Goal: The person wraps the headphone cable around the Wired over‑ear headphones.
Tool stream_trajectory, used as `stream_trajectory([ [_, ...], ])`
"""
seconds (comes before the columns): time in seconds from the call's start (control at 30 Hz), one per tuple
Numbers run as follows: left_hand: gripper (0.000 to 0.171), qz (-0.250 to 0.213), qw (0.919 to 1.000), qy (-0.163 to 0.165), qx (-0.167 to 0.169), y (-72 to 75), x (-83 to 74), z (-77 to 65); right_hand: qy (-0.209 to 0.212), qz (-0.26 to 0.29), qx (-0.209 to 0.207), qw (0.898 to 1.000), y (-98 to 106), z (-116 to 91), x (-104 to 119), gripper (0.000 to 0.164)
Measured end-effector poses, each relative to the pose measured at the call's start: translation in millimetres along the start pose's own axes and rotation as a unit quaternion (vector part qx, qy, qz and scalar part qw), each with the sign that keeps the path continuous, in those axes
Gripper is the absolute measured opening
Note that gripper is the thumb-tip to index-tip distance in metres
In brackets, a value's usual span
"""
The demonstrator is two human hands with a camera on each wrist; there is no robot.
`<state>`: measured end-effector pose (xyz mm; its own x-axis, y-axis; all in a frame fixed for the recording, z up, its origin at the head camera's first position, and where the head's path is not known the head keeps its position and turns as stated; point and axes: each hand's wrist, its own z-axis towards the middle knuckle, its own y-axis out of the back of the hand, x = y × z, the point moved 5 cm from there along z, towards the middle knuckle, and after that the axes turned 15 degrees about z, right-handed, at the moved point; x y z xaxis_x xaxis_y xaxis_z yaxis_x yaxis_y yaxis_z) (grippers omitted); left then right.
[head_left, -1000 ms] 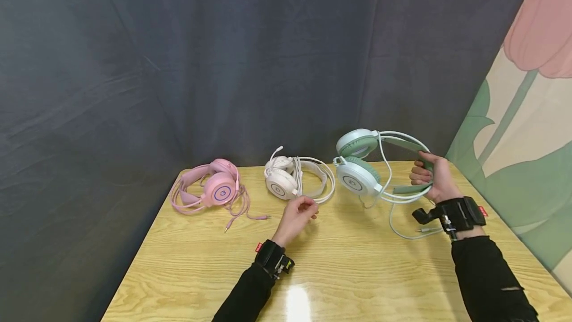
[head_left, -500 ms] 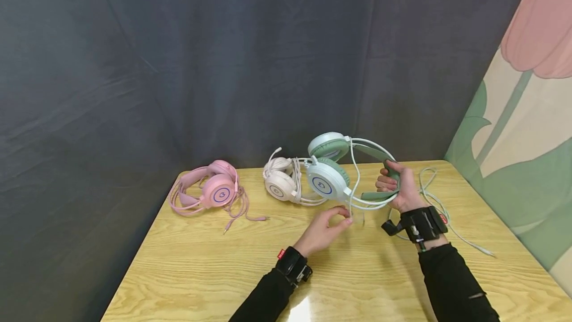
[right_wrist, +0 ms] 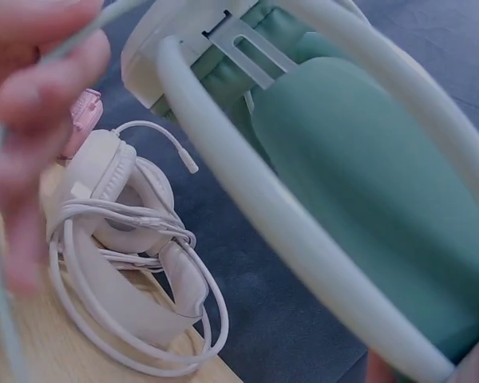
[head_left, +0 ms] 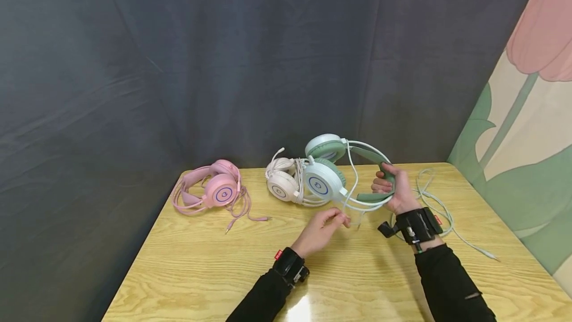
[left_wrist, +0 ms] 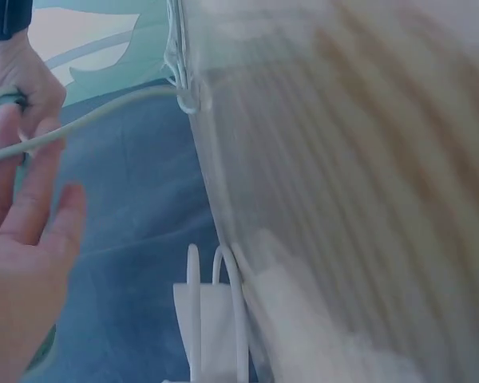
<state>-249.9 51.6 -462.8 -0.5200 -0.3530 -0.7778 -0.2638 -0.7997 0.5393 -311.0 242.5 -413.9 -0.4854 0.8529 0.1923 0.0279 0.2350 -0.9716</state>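
Observation:
My right hand [head_left: 399,190] grips the headband of a pair of white and green headphones [head_left: 321,183], held up over the table with the ear cups pointing left. From the headphones a thin pale green cable [head_left: 356,175] hangs down to my left hand [head_left: 319,235], which pinches it between thumb and fingertips just below the ear cups. In the right wrist view the green padded band [right_wrist: 367,175] fills the right side, and the cable [right_wrist: 1,295] passes through the left fingers. The left wrist view shows the cable [left_wrist: 104,110] crossing the fingers.
White headphones [head_left: 282,185] with a bundled cord and raised microphone lie behind the held pair, partly covered by it. Pink headphones [head_left: 221,190] with a loose cord lie farther left. More pale green cable [head_left: 447,215] trails across the wooden table [head_left: 214,272] at right. A dark curtain [head_left: 268,63] hangs behind.
My right hand has brought the green headphones leftward, in front of the white pair. My left hand has moved right to their cable and now pinches it. The cable's loose end lies farther right.

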Motion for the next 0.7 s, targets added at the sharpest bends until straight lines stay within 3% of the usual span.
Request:
stream_trajectory([
  [0.17, 0.026, -0.018, 0.9985, 0.018, -0.049, 16.1, 1.9, -2.7, 0.006, 0.024, -0.012, 1.0, -4.1, 0.4, 4.5, 0.045],
  [0.33, 0.025, 0.007, 0.9952, 0.044, -0.087, 31.3, 4.7, -5.4, 0.013, 0.055, -0.011, 0.998, -9.3, 1.9, 10.6, 0.045],
  [0.57, 0.023, 0.023, 0.9945, 0.045, -0.092, 43.3, 9.5, -9.3, 0.03, 0.09, -0.049, 0.994, -13.8, 6.7, 18.6, 0.044],
  [0.7, 0.023, 0.02, 0.9943, 0.038, -0.097, 51.1, 13.4, -12.1, 0.014, 0.109, -0.046, 0.993, -19.5, 10.1, 19.2, 0.045],
])
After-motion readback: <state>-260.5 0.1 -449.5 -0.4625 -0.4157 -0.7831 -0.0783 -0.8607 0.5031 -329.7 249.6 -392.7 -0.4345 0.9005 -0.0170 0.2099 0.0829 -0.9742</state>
